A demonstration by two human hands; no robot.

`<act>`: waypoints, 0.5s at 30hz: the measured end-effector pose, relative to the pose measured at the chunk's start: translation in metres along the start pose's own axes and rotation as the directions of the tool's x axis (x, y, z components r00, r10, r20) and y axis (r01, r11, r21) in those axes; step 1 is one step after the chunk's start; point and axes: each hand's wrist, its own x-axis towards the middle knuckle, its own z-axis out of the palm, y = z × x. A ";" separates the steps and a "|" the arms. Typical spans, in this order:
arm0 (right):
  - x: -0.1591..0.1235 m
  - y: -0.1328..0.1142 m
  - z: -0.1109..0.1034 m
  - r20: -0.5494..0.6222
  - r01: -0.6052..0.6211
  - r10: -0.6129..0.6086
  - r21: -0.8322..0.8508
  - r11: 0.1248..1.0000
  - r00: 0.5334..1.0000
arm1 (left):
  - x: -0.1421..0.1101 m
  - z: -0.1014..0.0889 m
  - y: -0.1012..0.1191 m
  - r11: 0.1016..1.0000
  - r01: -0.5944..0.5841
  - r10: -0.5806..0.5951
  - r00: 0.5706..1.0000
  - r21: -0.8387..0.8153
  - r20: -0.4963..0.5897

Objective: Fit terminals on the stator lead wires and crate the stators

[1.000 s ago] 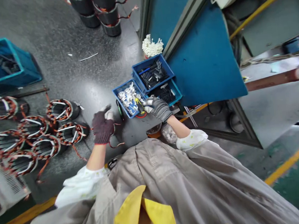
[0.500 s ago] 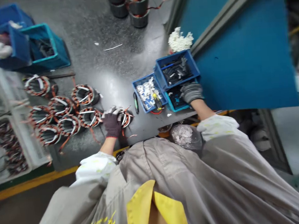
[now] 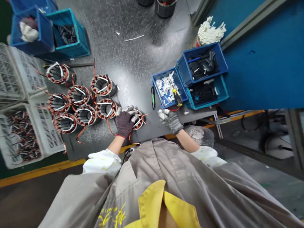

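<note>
Dark grey bench (image 3: 134, 59) runs across the view, with eight copper-wound stators standing on it. The left hand (image 3: 124, 125), in a black glove with a red cuff, lies on the nearest stator (image 3: 139, 119), which stands at the bench's front edge, just right of the other seven. Its fingers (image 3: 129, 110) are spread over the stator's rim.

The right hand (image 3: 171, 122), in a grey glove, is apart from that stator, with its fingertips (image 3: 162, 115) pressed together. Something white may be between them, but I cannot tell. Nearest to it is a blue tray (image 3: 156, 89) of white pieces (image 3: 166, 90), with a yellow-handled screwdriver (image 3: 177, 98) lying in it. A slim black tool (image 3: 153, 98) lies just left of that tray.

Two more trays touch it: one blue, of black sleeves (image 3: 203, 65), and one teal, of black pieces (image 3: 205, 95). Behind them is a bundle of white ties (image 3: 210, 32). Two further stators (image 3: 164, 4) stand at the top of the view. Three more crates (image 3: 68, 32) sit top left, and white slatted crates (image 3: 19, 135) sit at the left.
</note>
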 end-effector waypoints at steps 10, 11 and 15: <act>0.032 0.003 0.035 0.077 -0.034 0.033 0.006 0.999 0.996 | 0.007 0.021 -0.023 0.995 -0.103 0.103 0.991 0.008 -0.083; 0.034 0.002 0.037 0.077 -0.008 0.010 -0.034 0.999 0.997 | 0.008 0.022 -0.023 0.995 -0.103 0.103 0.991 0.006 -0.080; 0.046 -0.005 0.045 0.163 0.140 -0.102 -0.237 0.961 0.981 | 0.011 0.021 -0.021 0.995 -0.098 0.098 0.994 0.001 -0.049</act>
